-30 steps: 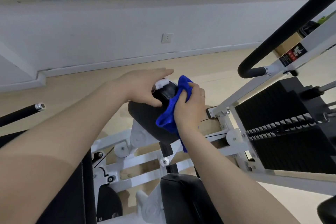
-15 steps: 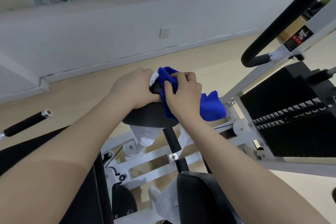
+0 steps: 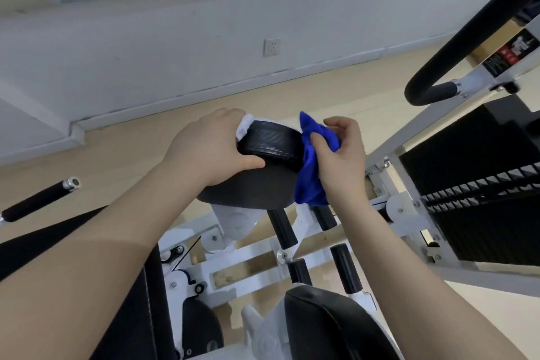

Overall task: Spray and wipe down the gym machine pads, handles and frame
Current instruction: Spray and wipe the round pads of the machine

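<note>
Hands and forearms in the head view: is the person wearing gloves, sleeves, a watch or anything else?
Nothing covers them. The left hand and right hand are bare, without gloves, and both forearms are bare up to the frame edge, with no sleeve, watch or wristband showing. No ring can be made out in this frame.
</note>
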Action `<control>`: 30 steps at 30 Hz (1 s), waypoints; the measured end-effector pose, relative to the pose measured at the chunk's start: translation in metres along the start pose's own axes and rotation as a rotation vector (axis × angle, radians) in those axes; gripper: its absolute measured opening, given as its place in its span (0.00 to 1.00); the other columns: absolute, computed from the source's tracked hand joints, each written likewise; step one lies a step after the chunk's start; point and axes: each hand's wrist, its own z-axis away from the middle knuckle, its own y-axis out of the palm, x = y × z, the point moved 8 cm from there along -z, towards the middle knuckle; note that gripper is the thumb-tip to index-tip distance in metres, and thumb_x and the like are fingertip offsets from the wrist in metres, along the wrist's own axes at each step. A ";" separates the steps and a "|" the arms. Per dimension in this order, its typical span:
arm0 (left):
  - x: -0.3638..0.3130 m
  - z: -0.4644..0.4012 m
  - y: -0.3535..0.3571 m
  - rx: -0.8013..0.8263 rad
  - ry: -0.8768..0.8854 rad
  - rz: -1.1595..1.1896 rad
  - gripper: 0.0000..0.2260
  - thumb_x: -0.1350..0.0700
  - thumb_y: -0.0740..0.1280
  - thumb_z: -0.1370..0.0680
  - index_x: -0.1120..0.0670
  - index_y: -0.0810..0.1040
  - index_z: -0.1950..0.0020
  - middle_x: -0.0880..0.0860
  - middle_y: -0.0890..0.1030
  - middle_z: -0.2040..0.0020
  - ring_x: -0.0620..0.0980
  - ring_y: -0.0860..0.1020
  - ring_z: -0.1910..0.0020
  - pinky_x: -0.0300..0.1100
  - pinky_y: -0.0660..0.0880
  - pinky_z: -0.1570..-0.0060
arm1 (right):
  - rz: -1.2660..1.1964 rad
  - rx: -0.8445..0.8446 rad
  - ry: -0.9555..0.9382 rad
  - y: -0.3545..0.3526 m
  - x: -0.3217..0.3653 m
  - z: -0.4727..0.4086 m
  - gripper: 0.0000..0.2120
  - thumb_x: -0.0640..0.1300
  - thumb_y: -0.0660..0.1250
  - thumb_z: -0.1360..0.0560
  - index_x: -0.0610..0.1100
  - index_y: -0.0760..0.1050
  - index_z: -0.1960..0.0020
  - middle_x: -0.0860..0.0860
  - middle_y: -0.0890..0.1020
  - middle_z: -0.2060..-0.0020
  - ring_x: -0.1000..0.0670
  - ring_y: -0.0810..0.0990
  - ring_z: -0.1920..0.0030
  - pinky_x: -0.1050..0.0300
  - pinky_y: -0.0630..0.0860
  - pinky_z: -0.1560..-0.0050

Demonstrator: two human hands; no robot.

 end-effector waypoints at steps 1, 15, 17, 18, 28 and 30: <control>-0.001 0.000 0.001 -0.002 0.001 0.010 0.15 0.44 0.69 0.31 0.52 0.70 0.54 0.45 0.71 0.62 0.43 0.69 0.65 0.40 0.63 0.70 | 0.013 -0.035 -0.047 -0.001 0.002 -0.003 0.07 0.42 0.65 0.25 0.52 0.70 0.52 0.59 0.77 0.56 0.58 0.76 0.54 0.67 0.72 0.53; -0.002 0.001 0.005 -0.017 -0.014 0.100 0.14 0.47 0.72 0.32 0.50 0.67 0.61 0.44 0.69 0.65 0.44 0.69 0.65 0.43 0.67 0.66 | -0.420 0.009 0.729 0.009 -0.098 -0.006 0.08 0.34 0.59 0.24 0.43 0.70 0.60 0.50 0.72 0.71 0.50 0.68 0.70 0.60 0.68 0.69; -0.003 0.004 0.004 -0.019 -0.031 0.101 0.13 0.47 0.72 0.32 0.51 0.69 0.58 0.43 0.70 0.63 0.45 0.70 0.64 0.44 0.68 0.63 | -0.415 -0.001 0.622 -0.003 -0.075 -0.007 0.05 0.38 0.59 0.23 0.43 0.73 0.53 0.51 0.74 0.67 0.51 0.71 0.68 0.58 0.69 0.65; -0.003 0.005 0.005 -0.017 -0.036 0.103 0.14 0.47 0.72 0.32 0.50 0.68 0.60 0.43 0.69 0.63 0.44 0.69 0.65 0.43 0.67 0.65 | -0.379 -0.005 0.570 -0.005 -0.075 -0.006 0.05 0.39 0.59 0.23 0.44 0.74 0.51 0.51 0.75 0.65 0.51 0.72 0.66 0.58 0.70 0.63; -0.001 0.004 0.004 -0.046 -0.069 0.105 0.17 0.49 0.72 0.33 0.52 0.63 0.63 0.46 0.68 0.67 0.44 0.67 0.69 0.42 0.61 0.71 | -0.160 0.089 0.493 0.017 -0.037 -0.010 0.10 0.51 0.63 0.24 0.44 0.72 0.54 0.50 0.75 0.66 0.47 0.76 0.63 0.57 0.71 0.64; 0.001 0.005 0.005 -0.056 -0.069 0.105 0.12 0.50 0.69 0.32 0.51 0.66 0.62 0.46 0.70 0.65 0.49 0.70 0.66 0.43 0.63 0.70 | 0.165 0.220 0.180 0.039 0.021 -0.006 0.09 0.50 0.64 0.26 0.44 0.70 0.54 0.50 0.76 0.62 0.46 0.75 0.61 0.54 0.71 0.60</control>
